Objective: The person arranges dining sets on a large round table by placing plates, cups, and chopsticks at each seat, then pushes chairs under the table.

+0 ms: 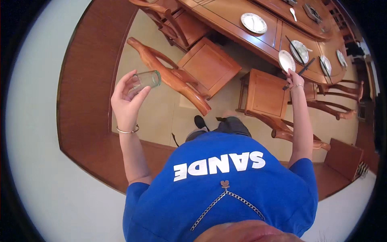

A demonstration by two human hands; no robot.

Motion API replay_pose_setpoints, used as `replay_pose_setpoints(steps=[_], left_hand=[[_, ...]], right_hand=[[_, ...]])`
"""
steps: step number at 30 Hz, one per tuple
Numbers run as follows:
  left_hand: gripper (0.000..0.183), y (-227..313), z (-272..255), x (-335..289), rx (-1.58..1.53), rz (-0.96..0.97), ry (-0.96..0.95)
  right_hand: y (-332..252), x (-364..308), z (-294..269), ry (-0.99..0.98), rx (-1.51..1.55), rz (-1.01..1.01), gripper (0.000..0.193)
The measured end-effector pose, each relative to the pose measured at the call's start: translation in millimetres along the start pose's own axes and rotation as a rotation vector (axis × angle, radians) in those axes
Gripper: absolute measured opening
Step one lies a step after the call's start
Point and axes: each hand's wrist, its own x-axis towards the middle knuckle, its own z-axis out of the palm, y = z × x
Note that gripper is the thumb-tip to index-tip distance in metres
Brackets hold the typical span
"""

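My left hand (125,97) is raised at the left, its fingers and thumb wrapped round a clear, greenish drinking glass (147,80). The glass lies tilted on its side in the grip, its rim toward the right. Out at the right, my right hand (296,79) pinches a small white dish (286,61) by its near edge, close to the table's rim. Black chopsticks (307,67) are in the same hand, slanting across the fingers. How the fingers divide between dish and chopsticks is partly hidden.
A large wooden dining table (225,17) curves across the top right. A patterned plate (259,28) sits near its edge; several place settings stand farther right. Wooden chairs (211,66) and another seat (266,92) are between me and the table. Brown panelling (86,76) runs along the left.
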Motion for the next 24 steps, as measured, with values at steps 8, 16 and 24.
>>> replay_pose_setpoints(steps=[8, 16, 24], left_hand=[[0.054, 5.1, 29.4, 37.8, -0.068, -0.045, 0.066], [0.053, 30.7, 72.1, 51.0, 0.107, -0.126, 0.228], [0.053, 41.1, 131.7, 90.5, 0.12, -0.184, 0.194]], right_hand=[[-3.1, 101.6, 74.0, 0.25, -0.152, 0.009, 0.015], [7.4, 235.4, 116.1, 0.394, -0.075, 0.069, 0.017], [29.8, 312.7, 111.1, 0.331, -0.037, 0.045, 0.023]])
